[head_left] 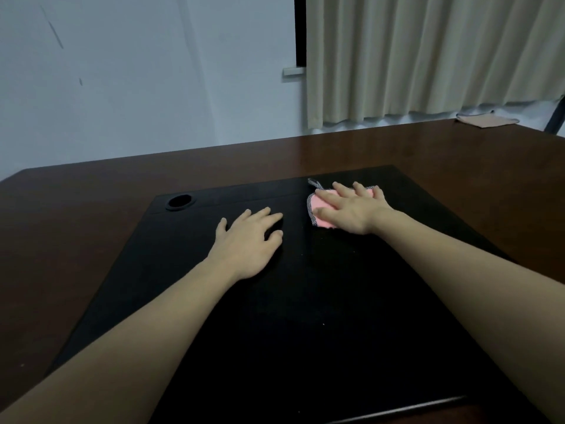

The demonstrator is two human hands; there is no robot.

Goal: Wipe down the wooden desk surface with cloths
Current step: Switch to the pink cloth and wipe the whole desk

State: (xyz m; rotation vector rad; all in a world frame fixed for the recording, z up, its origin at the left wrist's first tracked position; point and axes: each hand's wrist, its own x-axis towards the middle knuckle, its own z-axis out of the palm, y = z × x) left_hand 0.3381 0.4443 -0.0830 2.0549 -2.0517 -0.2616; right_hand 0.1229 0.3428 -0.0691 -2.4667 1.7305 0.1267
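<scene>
Right hand point(351, 209) spread flat, pressing the pink cloth point(321, 214) at frame centre; left hand point(247, 240) spread on the black mat point(305, 301). Judged risk: cloth bunching, leaving the brown counter point(76, 224) unwiped.

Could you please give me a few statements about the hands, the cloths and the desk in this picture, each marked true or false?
1. The right hand presses flat on a pink cloth. True.
2. The left hand holds a second cloth. False: it rests on the black desk panel with nothing under it that can be seen.
3. A folded cloth lies at the far right end of the wooden desk. True.
4. The pink cloth lies on the brown wood. False: it lies on the black panel.
5. A round hole sits at the panel's far left corner. True.
</scene>
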